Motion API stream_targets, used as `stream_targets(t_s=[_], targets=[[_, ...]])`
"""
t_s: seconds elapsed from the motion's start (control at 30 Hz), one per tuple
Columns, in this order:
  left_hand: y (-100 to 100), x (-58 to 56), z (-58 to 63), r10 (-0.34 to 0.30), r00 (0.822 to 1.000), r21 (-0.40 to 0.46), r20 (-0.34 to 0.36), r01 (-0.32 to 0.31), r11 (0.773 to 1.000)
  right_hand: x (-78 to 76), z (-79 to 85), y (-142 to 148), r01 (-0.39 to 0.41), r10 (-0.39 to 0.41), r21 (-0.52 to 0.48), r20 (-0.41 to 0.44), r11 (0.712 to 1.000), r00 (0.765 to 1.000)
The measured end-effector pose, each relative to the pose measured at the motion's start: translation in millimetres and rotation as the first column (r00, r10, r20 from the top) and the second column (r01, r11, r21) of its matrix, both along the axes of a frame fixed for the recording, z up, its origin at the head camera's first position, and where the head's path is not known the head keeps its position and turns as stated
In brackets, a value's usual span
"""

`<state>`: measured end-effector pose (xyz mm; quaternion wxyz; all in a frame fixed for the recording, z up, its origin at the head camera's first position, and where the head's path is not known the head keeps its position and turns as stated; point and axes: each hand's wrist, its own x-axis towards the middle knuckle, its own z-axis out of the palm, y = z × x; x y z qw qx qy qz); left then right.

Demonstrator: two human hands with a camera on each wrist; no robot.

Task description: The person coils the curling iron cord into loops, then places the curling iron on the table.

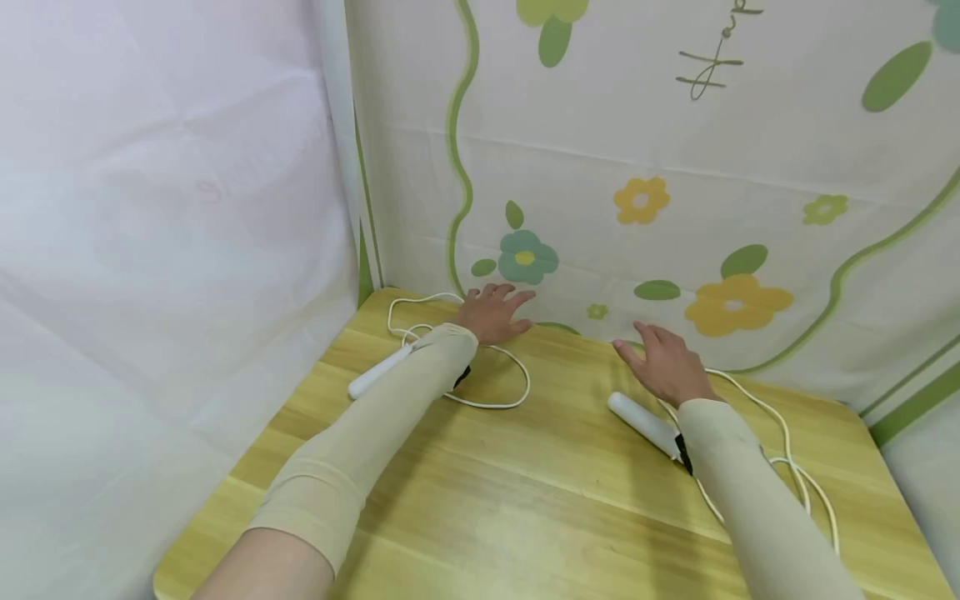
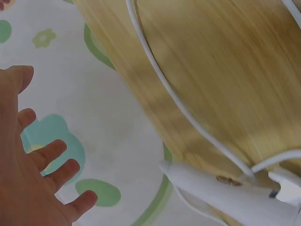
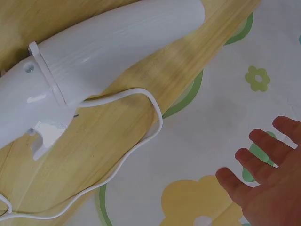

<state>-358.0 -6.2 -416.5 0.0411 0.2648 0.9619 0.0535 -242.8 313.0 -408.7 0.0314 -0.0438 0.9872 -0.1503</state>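
My left hand point(image 1: 491, 315) reaches out over the back edge of the wooden table point(image 1: 487, 517), fingers spread and holding nothing. Beside that forearm lies a white rod-shaped device point(image 1: 378, 372) with a white cord point(image 1: 495, 407); the sleeve hides part of it. The left wrist view shows this device point(image 2: 211, 188) apart from the fingers. My right hand point(image 1: 666, 362) is stretched out near the same edge, also holding nothing. Below its wrist is a second white rod-shaped device point(image 1: 643, 423), partly behind the sleeve. In the right wrist view, this device point(image 3: 122, 42) has a collar and a small hooked part.
A white cloth point(image 1: 570, 150) printed with flowers and leaves hangs behind the table. Plain white cloth point(image 1: 172, 250) covers the left side. Another white cord point(image 1: 783, 433) loops across the table's right part, running beneath the right forearm.
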Motion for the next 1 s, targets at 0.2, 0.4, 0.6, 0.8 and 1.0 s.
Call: stream_targets(t_s=[0.2, 0.4, 0.6, 0.8, 1.0], targets=[[16, 13.0, 1.8, -0.069, 0.998, 0.041, 0.012, 0.069, 0.997, 11.5, -2.8, 9, -0.012, 0.012, -0.048, 0.005, 0.999, 1.000], [27, 24.6, -1.3, -0.132, 0.991, 0.042, 0.035, 0.131, 0.991, 29.0, -7.3, 18, 0.000, 0.000, -0.077, 0.000, 0.997, 1.000], [40, 31.2, -8.2, -0.183, 0.982, 0.057, 0.041, 0.180, 0.982, 41.6, -11.4, 25, -0.008, 0.006, -0.087, -0.017, 0.996, 1.000], [57, 43.3, -9.6, -0.237, 0.971, 0.061, 0.020, 0.235, 0.970, 52.7, -14.1, 31, -0.020, 0.015, -0.107, -0.045, 0.994, 0.999], [77, 53.3, -14.8, -0.289, 0.957, 0.019, -0.029, 0.290, 0.957, 64.5, -15.2, 39, -0.016, 0.010, -0.119, -0.046, 0.993, 0.999]])
